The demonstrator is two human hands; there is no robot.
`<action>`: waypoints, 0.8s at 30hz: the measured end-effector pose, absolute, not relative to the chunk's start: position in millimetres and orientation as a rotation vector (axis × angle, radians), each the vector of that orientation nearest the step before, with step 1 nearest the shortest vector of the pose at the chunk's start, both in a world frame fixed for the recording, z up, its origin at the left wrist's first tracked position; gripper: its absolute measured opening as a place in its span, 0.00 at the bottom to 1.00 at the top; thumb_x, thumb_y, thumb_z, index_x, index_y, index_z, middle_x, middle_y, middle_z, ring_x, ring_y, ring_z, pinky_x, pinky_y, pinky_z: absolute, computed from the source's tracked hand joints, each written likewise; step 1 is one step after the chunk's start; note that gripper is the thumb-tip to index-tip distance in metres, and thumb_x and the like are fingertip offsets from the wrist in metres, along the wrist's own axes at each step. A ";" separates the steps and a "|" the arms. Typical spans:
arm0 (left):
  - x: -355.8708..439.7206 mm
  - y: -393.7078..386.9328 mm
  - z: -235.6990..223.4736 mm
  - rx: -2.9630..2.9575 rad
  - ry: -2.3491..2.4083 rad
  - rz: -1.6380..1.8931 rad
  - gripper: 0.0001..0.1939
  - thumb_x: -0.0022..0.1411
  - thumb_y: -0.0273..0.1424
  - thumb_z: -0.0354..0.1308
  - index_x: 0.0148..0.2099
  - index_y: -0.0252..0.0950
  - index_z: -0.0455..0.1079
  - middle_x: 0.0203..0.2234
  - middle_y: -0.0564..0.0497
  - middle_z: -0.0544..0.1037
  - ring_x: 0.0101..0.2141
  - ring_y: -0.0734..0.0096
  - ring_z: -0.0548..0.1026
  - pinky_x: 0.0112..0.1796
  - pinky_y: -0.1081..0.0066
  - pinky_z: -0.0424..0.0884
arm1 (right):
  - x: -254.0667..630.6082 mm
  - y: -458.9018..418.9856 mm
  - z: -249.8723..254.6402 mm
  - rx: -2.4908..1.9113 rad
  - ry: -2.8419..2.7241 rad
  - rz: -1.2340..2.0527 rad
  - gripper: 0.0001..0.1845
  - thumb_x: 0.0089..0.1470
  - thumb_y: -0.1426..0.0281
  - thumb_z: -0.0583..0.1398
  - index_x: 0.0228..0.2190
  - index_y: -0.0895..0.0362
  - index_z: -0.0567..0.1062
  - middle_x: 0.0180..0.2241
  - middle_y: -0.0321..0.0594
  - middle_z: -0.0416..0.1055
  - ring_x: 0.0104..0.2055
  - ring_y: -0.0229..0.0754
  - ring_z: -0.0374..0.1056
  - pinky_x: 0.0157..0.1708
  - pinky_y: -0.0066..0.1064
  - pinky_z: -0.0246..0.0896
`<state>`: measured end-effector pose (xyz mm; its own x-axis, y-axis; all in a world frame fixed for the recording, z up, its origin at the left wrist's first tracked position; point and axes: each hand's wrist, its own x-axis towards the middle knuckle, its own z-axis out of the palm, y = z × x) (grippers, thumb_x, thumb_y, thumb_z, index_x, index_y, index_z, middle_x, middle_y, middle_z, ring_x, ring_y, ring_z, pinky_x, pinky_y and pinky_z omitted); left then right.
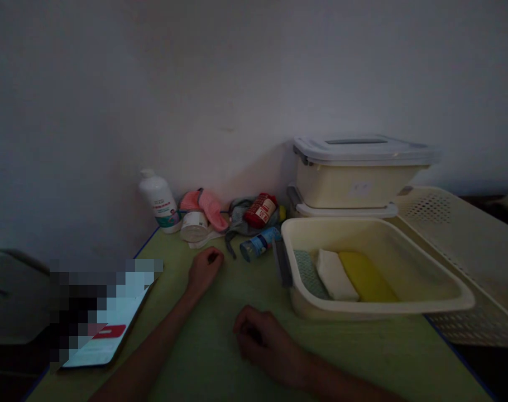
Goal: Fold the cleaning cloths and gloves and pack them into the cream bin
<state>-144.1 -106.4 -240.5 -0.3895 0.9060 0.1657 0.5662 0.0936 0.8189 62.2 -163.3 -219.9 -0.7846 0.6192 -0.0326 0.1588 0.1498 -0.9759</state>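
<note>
Head view shows me two bare hands over a smooth green tabletop with a blue edge. I see the left hand (206, 269) near the middle, fingers curled loosely inward around a small dark hollow. The right hand (264, 341), at about 5 o'clock from it, is curled much the same way. I make out nothing held in either, though I cannot tell how tightly they close or what the hollows might hide.

Just beyond the left hand, at 2 o'clock, one clear cylindrical container (259, 244) with a blue label lies on its side. From the right hand, one open cream plastic bin (430, 308) sits at 2 o'clock, rectangular with rounded corners and one visible grey handle. Inside it I count three soft, folded pieces: one textured pale green cloth (309, 274), one white cloth (336, 276) and one smooth-looking yellow cloth (367, 277).

Behind the bin, at 1 o'clock on the table, one lidded cream box (354, 183) rests on another pale lid (350, 211). One perforated plastic basket (459, 223) stands at 2 o'clock. Toward 11 o'clock are one white plastic bottle (159, 202), one round tub (194, 226) and fluffy pink fabric (212, 209); at 12, one shiny red packet (260, 209) lies on grey fabric (236, 223). One flat, lit screen (95, 352) lies at 8 o'clock.
</note>
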 end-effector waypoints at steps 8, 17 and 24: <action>-139.4 -106.9 -243.5 1.442 1.977 1.278 0.06 0.51 0.30 0.50 0.25 0.36 0.66 0.20 0.54 0.70 0.26 0.70 0.70 0.31 0.72 0.64 | 41.0 -152.2 -219.1 -0.869 -2.098 1.556 0.09 0.43 0.82 0.52 0.27 0.56 0.63 0.19 0.27 0.59 0.21 0.31 0.55 0.21 0.22 0.46; -137.3 -107.6 -243.4 1.440 1.892 1.427 0.05 0.49 0.26 0.51 0.23 0.36 0.66 0.17 0.56 0.69 0.22 0.73 0.68 0.27 0.74 0.62 | 45.2 -151.7 -224.1 -0.769 -2.214 1.423 0.08 0.45 0.80 0.52 0.27 0.56 0.64 0.20 0.28 0.57 0.22 0.32 0.53 0.23 0.23 0.47; -140.8 -104.4 -234.6 1.345 1.926 1.647 0.05 0.48 0.27 0.52 0.23 0.36 0.65 0.19 0.54 0.70 0.24 0.71 0.69 0.27 0.73 0.63 | 45.1 -151.4 -223.4 -0.736 -2.254 1.386 0.08 0.47 0.79 0.52 0.29 0.56 0.65 0.20 0.29 0.58 0.23 0.33 0.55 0.24 0.24 0.48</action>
